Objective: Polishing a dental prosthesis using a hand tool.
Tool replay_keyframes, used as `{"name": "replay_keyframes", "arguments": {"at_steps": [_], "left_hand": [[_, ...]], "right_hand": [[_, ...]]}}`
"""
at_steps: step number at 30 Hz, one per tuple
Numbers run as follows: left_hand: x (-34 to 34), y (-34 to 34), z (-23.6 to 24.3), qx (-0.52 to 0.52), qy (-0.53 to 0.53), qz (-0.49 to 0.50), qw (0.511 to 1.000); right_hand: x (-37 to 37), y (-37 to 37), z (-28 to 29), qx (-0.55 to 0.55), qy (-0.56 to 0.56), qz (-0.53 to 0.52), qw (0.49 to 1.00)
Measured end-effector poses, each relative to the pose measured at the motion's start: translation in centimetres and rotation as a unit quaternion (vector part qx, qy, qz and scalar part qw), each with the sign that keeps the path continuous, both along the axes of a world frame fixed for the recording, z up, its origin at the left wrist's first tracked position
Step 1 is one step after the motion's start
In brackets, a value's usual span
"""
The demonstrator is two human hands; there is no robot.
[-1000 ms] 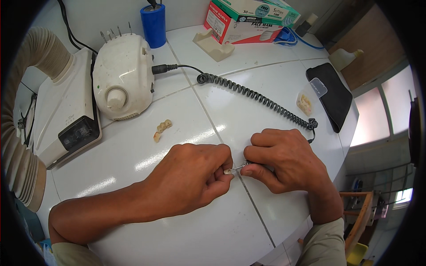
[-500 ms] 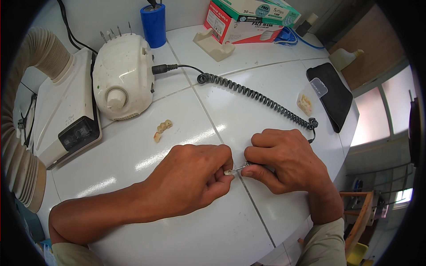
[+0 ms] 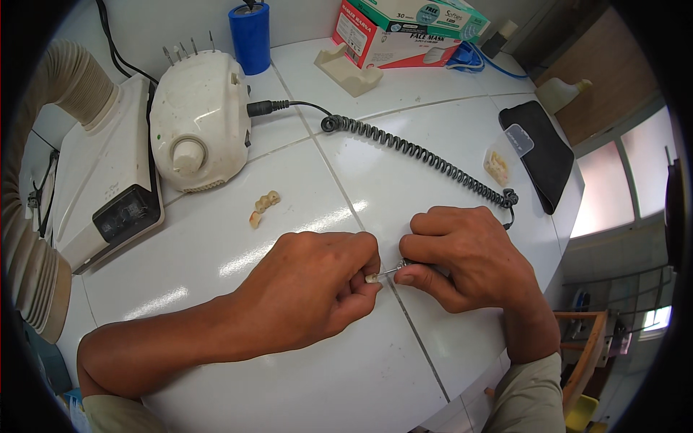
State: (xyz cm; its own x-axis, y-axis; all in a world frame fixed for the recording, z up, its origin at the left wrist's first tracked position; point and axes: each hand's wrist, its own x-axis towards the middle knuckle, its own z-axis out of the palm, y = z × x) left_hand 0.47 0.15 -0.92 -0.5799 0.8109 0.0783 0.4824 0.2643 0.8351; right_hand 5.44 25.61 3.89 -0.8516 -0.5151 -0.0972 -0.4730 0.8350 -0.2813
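Observation:
My left hand [image 3: 307, 292] is closed, pinching a small cream dental crown [image 3: 372, 278] between thumb and fingertips. My right hand [image 3: 465, 256] wraps round a rotary handpiece [image 3: 406, 263], most of which its fingers hide. The handpiece's thin metal bur [image 3: 390, 270] reaches left to the crown; whether the two touch I cannot tell. From behind the right hand a black coiled cord [image 3: 419, 151] runs to the white control unit [image 3: 206, 119]. Beyond my left hand, a row of tooth-shaped pieces [image 3: 267, 202] with an orange-tinted end lies on the white tiled table [image 3: 289, 386].
At left stands a white machine [image 3: 105, 180] with a ribbed hose [image 3: 25, 245]. A blue cylinder [image 3: 250, 40], a beige stand [image 3: 349, 70] and mask boxes [image 3: 393, 47] line the back. An opened clear case [image 3: 497, 167] with tooth-coloured pieces sits beside a black pouch [image 3: 543, 162] at right.
My right hand has shifted very slightly upward with the handpiece. My left hand keeps its pinch on the crown, and the whole view has moved a little.

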Motion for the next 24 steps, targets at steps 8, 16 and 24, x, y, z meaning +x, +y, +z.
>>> {"name": "replay_keyframes", "arguments": {"at_steps": [8, 16, 24], "left_hand": [[0.06, -0.01, 0.05, 0.001, -0.011, 0.001, 1.0], [0.0, 0.05, 0.0, -0.001, -0.014, 0.005, 1.0], [0.2, -0.03, 0.04, 0.028, -0.025, 0.02, 0.999]], "right_hand": [[0.18, -0.09, -0.22, -0.002, 0.013, -0.002, 1.0], [0.11, -0.03, -0.37, -0.002, 0.011, 0.001, 1.0], [-0.04, 0.24, -0.28, -0.022, 0.008, 0.004, 1.0]]}}
